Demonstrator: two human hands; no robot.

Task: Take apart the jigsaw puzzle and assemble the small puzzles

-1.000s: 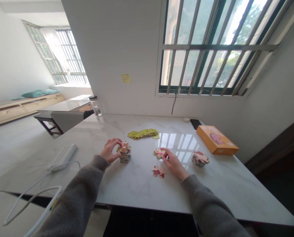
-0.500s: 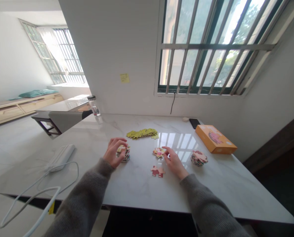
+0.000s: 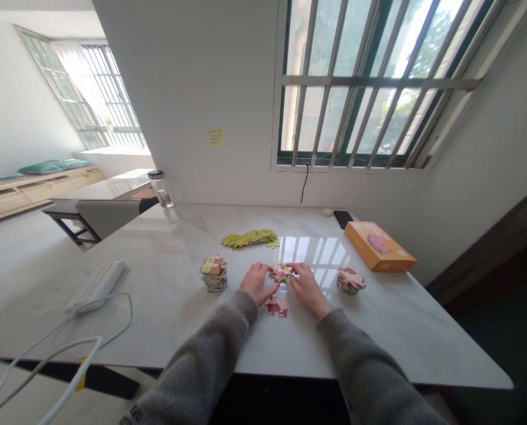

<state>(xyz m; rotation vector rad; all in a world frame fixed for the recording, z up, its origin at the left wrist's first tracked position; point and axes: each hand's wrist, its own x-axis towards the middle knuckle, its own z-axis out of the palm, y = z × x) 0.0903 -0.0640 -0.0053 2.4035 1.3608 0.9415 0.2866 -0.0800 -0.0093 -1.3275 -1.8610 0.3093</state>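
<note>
Between my hands sits a small pile of puzzle pieces (image 3: 280,272) with pink, white and yellow print. The fingertips of my left hand (image 3: 258,284) press in on its left side, with the thumb pointing across in front. On the right side, my right hand (image 3: 308,288) has its bent fingers and thumb at the pile's edge. A pair of joined-looking pink and red puzzle pieces (image 3: 278,306) lies just in front, partly covered by my left thumb. Left of my hands stands a tall stack of puzzle pieces (image 3: 214,274); a shorter pink-topped stack (image 3: 350,281) stands to the right.
A fanned row of yellow-green puzzle pieces (image 3: 249,238) lies behind my hands. An orange box (image 3: 378,247) and a black phone (image 3: 343,219) are at the back right. A white power strip (image 3: 100,286) with loose cables lies left; a bottle (image 3: 161,190) stands at the back left.
My left hand has left the tall left stack and moved right to the small pile. My right hand remains at the pile's right side. The view has shifted slightly.
</note>
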